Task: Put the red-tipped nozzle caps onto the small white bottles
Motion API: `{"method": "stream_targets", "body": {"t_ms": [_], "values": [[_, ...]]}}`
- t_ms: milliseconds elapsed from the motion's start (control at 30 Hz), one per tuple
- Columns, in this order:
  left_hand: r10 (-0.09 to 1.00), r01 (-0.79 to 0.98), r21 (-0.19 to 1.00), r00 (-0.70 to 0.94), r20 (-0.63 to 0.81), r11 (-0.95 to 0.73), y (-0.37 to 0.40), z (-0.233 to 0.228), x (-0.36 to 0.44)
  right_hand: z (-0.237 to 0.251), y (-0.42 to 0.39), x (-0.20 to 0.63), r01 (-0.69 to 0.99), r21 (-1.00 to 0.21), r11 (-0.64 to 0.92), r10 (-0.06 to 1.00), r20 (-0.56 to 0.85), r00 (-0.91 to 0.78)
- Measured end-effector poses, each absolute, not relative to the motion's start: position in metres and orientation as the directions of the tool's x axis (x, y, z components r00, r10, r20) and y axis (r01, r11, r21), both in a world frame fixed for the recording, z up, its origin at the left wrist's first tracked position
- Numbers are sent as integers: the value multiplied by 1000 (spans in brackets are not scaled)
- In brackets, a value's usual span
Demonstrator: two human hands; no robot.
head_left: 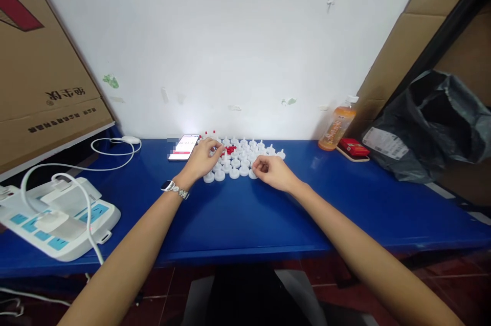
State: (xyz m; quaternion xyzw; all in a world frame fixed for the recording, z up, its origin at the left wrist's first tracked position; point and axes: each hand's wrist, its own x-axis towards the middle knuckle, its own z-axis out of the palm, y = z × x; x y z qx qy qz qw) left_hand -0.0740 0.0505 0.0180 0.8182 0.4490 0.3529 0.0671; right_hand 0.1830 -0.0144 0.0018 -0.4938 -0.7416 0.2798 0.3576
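Observation:
A cluster of several small white caps (pixel 241 158) stands on the blue table (pixel 245 213) near the wall, with a few small red pieces (pixel 230 150) among them. My left hand (pixel 201 161), a watch on its wrist, rests on the left side of the cluster, its fingertips at the red pieces. My right hand (pixel 273 171) lies at the cluster's front right corner, fingers curled and pinching at one white cap (pixel 253 173). Whether the left fingers hold a piece is too small to tell.
A phone (pixel 183 147) lies left of the caps. A white power strip (pixel 57 218) with cables sits at the left. An orange drink bottle (pixel 337 129), a red box (pixel 353 148) and a grey plastic bag (pixel 429 126) are at the right. Cardboard boxes lean on both sides.

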Motion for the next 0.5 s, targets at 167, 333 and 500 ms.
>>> {"method": "stream_targets", "body": {"t_ms": [167, 333, 500], "values": [[779, 676, 441, 333, 532, -590, 46, 25, -80, 6, -19, 179, 561, -750, 349, 937, 291, -194], [802, 715, 427, 320, 504, -553, 36, 20, -91, 29, 1, 164, 645, -648, 404, 891, 437, -120], [810, 816, 339, 243, 534, -468, 34, 9, -97, 50, 85, 116, 764, -521, 381, 912, 348, -218]]}}
